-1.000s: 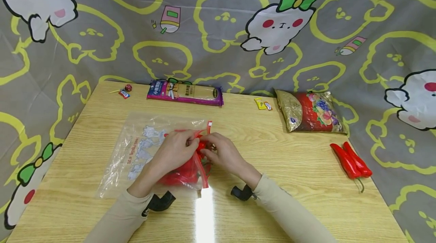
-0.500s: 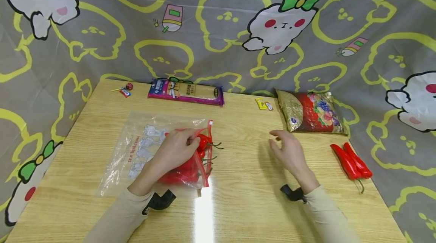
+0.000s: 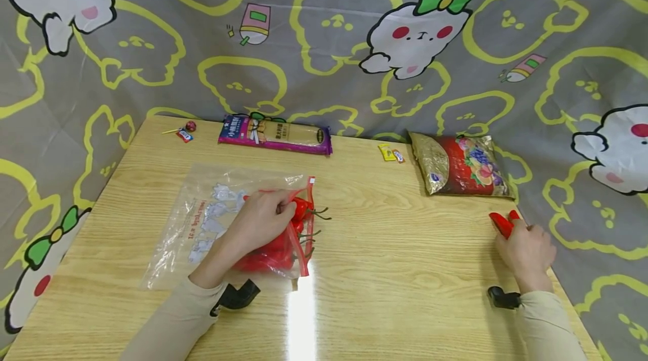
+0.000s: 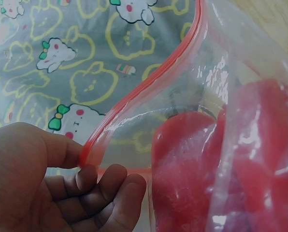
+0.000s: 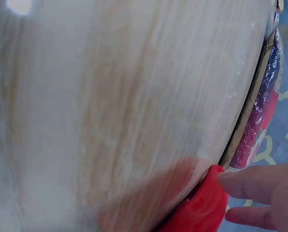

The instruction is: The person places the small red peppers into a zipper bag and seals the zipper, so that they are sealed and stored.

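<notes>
My left hand [image 3: 263,217] pinches the red zip edge [image 4: 134,99] of a clear plastic zip bag [image 3: 174,226], lifting its mouth open. Inside lie several red chili peppers [image 4: 187,159], their green stems sticking out of the mouth at the right. At the table's right edge, my right hand [image 3: 529,251] reaches over two red peppers [image 3: 502,224], covering most of them. In the right wrist view, fingers [image 5: 250,182] touch a red pepper [image 5: 199,205]; whether they curl round it is hidden.
A purple noodle packet [image 3: 275,136] lies along the back edge. Back right sits a gold and red bag [image 3: 463,165], with small wrapped candies [image 3: 388,153] beside it. A lollipop [image 3: 190,126] and a red candy [image 3: 184,135] are at the back left. Patterned cloth [image 3: 334,40] hangs behind.
My right hand has left the bag's mouth and moved right, onto the two peppers at the table's edge. My left hand keeps its hold on the bag.
</notes>
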A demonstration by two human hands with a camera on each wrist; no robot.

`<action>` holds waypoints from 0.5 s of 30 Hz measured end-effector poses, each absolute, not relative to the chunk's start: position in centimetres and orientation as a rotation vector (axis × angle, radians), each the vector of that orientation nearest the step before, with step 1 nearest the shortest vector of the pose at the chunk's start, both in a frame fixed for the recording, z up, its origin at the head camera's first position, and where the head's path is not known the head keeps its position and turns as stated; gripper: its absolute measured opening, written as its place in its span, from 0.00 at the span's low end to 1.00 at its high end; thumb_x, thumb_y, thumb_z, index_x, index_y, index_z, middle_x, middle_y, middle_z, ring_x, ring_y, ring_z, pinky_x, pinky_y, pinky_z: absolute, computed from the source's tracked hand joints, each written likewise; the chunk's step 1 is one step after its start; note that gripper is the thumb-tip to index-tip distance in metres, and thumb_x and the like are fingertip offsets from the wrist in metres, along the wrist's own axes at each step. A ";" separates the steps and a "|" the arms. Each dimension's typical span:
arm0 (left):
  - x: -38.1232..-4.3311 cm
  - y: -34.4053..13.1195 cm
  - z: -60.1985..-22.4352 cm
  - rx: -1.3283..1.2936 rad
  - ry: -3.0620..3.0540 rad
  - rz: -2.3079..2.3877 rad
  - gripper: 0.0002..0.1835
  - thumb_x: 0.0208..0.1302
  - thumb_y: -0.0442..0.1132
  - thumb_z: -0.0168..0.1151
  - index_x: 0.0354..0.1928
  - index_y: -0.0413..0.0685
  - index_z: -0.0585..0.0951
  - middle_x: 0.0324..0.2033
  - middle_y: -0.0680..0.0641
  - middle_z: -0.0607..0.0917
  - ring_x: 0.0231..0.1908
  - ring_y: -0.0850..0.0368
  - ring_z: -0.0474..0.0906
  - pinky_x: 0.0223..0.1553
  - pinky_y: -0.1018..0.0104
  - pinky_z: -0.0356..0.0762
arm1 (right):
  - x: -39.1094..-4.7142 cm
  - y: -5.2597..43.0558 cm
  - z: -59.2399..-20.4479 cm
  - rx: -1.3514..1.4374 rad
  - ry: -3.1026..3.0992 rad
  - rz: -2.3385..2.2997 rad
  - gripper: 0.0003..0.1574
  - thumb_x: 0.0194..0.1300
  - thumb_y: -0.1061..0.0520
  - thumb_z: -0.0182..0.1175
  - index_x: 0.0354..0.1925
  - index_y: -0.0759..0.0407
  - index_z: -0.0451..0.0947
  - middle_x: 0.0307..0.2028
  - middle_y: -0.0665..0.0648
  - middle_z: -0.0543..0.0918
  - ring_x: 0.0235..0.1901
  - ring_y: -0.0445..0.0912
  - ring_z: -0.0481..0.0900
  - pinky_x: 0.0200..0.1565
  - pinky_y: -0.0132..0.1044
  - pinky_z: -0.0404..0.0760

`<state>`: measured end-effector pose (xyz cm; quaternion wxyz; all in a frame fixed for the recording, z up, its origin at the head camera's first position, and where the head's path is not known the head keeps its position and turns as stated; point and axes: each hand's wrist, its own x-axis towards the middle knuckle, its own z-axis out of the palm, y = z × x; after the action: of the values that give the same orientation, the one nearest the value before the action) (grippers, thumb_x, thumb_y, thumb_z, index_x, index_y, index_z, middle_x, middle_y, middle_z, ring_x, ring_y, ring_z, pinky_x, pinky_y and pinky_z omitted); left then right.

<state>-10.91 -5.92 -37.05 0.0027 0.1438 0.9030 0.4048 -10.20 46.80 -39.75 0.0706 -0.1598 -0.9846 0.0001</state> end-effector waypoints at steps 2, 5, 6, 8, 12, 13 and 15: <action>-10.9 -5.9 -37.1 0.456 2.837 1.267 0.13 0.62 0.41 0.52 0.19 0.52 0.69 0.14 0.53 0.65 0.17 0.60 0.63 0.18 0.69 0.58 | -10.0 47.0 -39.7 -0.520 -3.012 -0.017 0.18 0.52 0.56 0.52 0.33 0.72 0.70 0.29 0.75 0.65 0.30 0.70 0.65 0.27 0.60 0.62; -11.0 -5.9 -37.1 0.461 2.842 1.265 0.13 0.62 0.41 0.51 0.19 0.52 0.69 0.14 0.53 0.65 0.17 0.60 0.62 0.18 0.69 0.58 | -9.9 47.0 -39.6 -0.523 -3.041 -0.013 0.15 0.51 0.57 0.52 0.28 0.70 0.71 0.26 0.74 0.65 0.28 0.71 0.66 0.25 0.59 0.62; -11.0 -5.9 -37.2 0.464 2.844 1.265 0.13 0.62 0.41 0.51 0.19 0.52 0.69 0.14 0.53 0.65 0.17 0.60 0.62 0.18 0.69 0.58 | -9.9 47.0 -39.6 -0.523 -3.044 -0.003 0.14 0.51 0.57 0.52 0.29 0.71 0.71 0.26 0.74 0.64 0.27 0.71 0.65 0.25 0.59 0.62; -11.0 -5.9 -37.2 0.470 2.846 1.266 0.13 0.62 0.41 0.51 0.18 0.52 0.69 0.14 0.53 0.64 0.17 0.60 0.62 0.18 0.68 0.57 | -10.0 47.0 -39.7 -0.525 -3.043 0.015 0.14 0.50 0.58 0.52 0.30 0.71 0.71 0.26 0.74 0.63 0.27 0.72 0.65 0.25 0.59 0.62; -11.0 -5.9 -37.1 0.484 2.856 1.266 0.14 0.61 0.41 0.51 0.18 0.52 0.68 0.14 0.54 0.64 0.16 0.61 0.60 0.18 0.68 0.56 | -10.1 47.0 -39.8 -0.524 -3.042 0.035 0.17 0.48 0.59 0.54 0.36 0.70 0.70 0.27 0.76 0.63 0.26 0.73 0.65 0.24 0.57 0.61; -11.0 -5.9 -37.1 0.486 2.857 1.266 0.14 0.61 0.41 0.51 0.18 0.52 0.68 0.14 0.54 0.64 0.16 0.61 0.60 0.18 0.68 0.56 | -10.1 47.0 -39.9 -0.518 -3.040 0.029 0.17 0.48 0.59 0.55 0.36 0.70 0.71 0.26 0.77 0.64 0.26 0.73 0.65 0.24 0.57 0.62; -11.0 -5.9 -37.2 0.487 2.859 1.267 0.14 0.61 0.41 0.51 0.18 0.52 0.68 0.13 0.54 0.64 0.16 0.61 0.60 0.17 0.68 0.56 | -10.1 47.0 -39.9 -0.503 -3.042 0.015 0.17 0.47 0.59 0.56 0.36 0.69 0.71 0.25 0.76 0.67 0.25 0.72 0.66 0.23 0.56 0.62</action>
<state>-10.96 -5.92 -37.17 -0.0113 0.1537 0.9034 0.4002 -10.07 47.02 -39.94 0.0291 -0.1632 -0.9862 0.0050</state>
